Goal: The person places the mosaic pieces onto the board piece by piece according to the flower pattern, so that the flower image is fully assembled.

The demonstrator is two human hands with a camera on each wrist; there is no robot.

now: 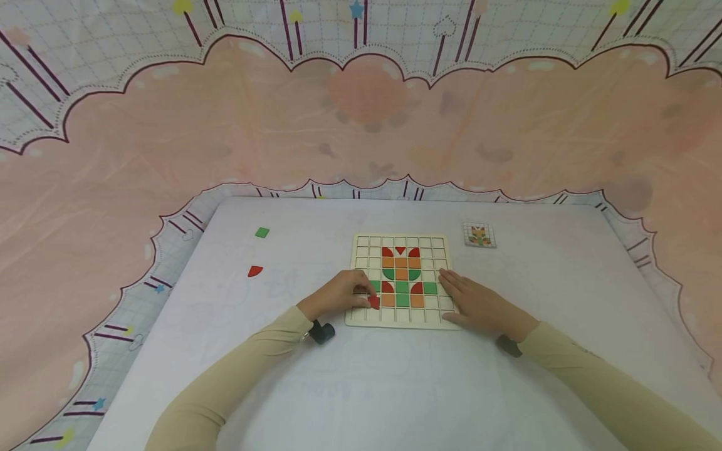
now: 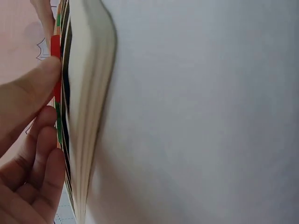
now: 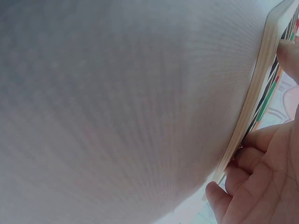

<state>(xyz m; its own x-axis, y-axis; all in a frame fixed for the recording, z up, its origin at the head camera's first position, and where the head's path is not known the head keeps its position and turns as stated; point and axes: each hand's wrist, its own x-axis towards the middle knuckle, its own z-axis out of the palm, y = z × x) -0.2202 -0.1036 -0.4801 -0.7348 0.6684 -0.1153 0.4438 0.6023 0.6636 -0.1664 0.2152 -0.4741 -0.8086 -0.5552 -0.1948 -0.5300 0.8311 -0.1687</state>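
A wooden grid board (image 1: 366, 319) lies on the white table, with red, orange and green pieces set in its middle squares. My left hand (image 1: 340, 291) is over the board's left side, pinching a red piece (image 1: 374, 303) beside the lower orange square. In the left wrist view the thumb presses against this red piece (image 2: 55, 46), with the other fingers curled near the board edge. My right hand (image 1: 479, 305) rests along the board's right edge, fingers extended. The right wrist view shows its fingertips touching the board's side (image 3: 252, 93).
To the left on the table lie a loose green piece (image 1: 262, 232) and a red quarter-round piece (image 1: 255, 271). Behind the board on the right sits a small pattern card (image 1: 479, 235). A patterned cloth (image 1: 361, 138) surrounds the table's far and side edges.
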